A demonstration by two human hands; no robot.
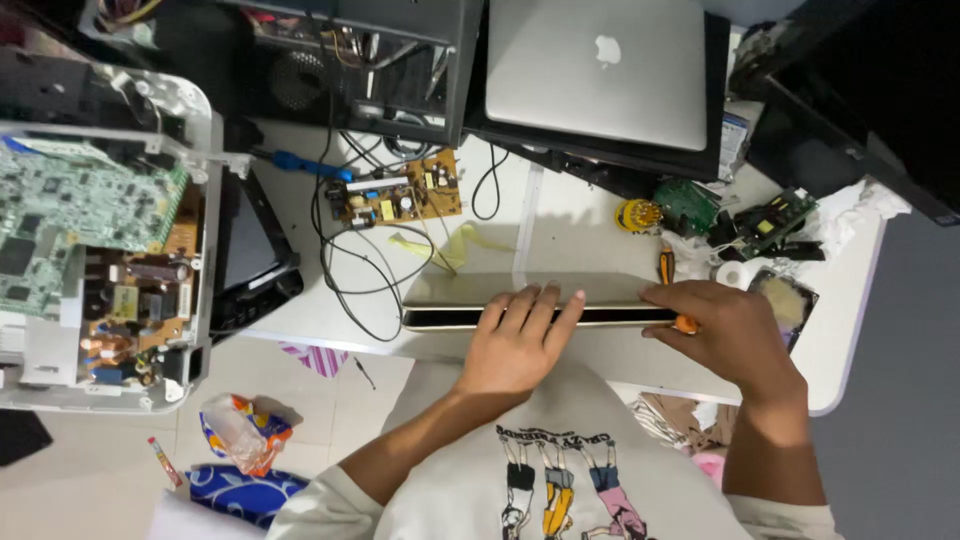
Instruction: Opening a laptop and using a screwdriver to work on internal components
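Both hands [515, 340] [725, 330] press the laptop's [470, 292] near edge (closed).

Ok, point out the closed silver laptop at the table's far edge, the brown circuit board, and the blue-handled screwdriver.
closed silver laptop [590, 75], head view, middle of lid.
brown circuit board [397, 198], head view, board centre.
blue-handled screwdriver [300, 163], head view, on handle.

Screwdriver [672, 290] mostly hidden under right hand [728, 335].
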